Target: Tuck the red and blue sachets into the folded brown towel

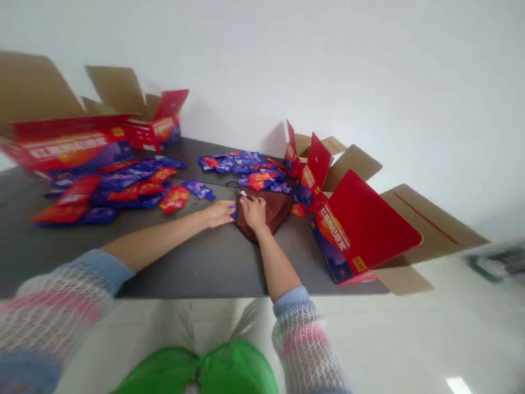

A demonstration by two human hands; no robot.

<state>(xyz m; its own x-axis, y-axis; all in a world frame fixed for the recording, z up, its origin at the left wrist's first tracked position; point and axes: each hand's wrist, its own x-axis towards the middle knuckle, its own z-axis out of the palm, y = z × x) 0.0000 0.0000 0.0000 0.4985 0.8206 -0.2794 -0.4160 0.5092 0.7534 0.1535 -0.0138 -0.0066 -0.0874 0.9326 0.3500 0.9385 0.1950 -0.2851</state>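
A dark brown fabric bag (276,208) lies flat on the table in front of me, with a black cord loop (233,185) at its upper left. My right hand (253,212) rests on the bag's left part, fingers bent and closed on the cloth. At that same edge my left hand (222,213) is closed on a small purple packet (234,212), mostly hidden between fingers and bag. Purple and red packets (240,163) lie in a pile just beyond the bag. Nearer my left hand are a loose red packet (175,199) and a purple one (199,189).
A larger packet heap (123,186) covers the left of the grey table (197,262). Behind it stand open red cartons (74,145). More open cartons (348,224) line the right side, one flap overhanging the front edge. A white wall (246,65) rises behind.
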